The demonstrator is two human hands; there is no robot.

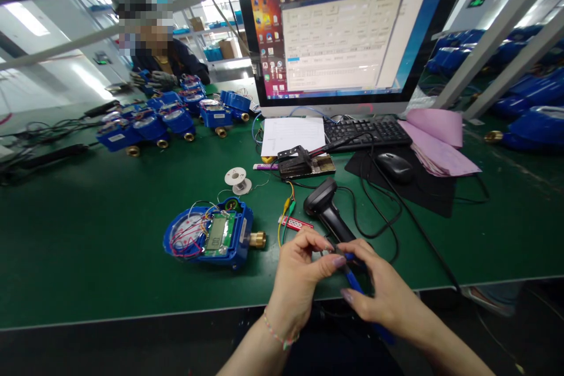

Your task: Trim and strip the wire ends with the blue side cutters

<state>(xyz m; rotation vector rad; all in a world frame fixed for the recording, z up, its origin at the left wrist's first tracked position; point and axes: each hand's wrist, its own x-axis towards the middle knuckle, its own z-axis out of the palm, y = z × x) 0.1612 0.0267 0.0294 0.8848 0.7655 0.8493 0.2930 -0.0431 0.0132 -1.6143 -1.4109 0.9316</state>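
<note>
Blue-handled tool (352, 279): slim, held between both hands at the near edge of the bench, about 6 o'clock in the view; its tip is pinched near the fingertips, too small to tell what kind of tip.
Left hand (299, 273): fingers curled, thumb and forefinger closed on the upper end of the blue-handled tool; a beaded bracelet (277, 335) sits on the wrist.
Right hand (379, 288): wrapped around the blue handle from the right, fingers closed on it, touching the left hand's fingertips.
Open water meter (211, 235): blue housing, lid off, green circuit board and thin red and white wires showing, brass fitting on its right; lies on the mat at 9 o'clock of the hands, apart from them.
Barcode scanner (326, 208): black, lying just beyond the hands at 12 o'clock, cable trailing right.
Small red strip (295, 223): between scanner and meter, yellow and green clip leads beside it.
White spool (238, 179): at 11 o'clock, past the meter.
Green bench mat (88, 235): covers the table.
Monitor (348, 35): far at 12 o'clock, window of forms on screen; keyboard (365, 132) and mouse (394, 165) under it, pink papers (436, 141) at 2 o'clock.
Row of blue meters (167, 117): far at 10 o'clock.
Another person (163, 64): seated behind that row, gloved hands on the bench.
</note>
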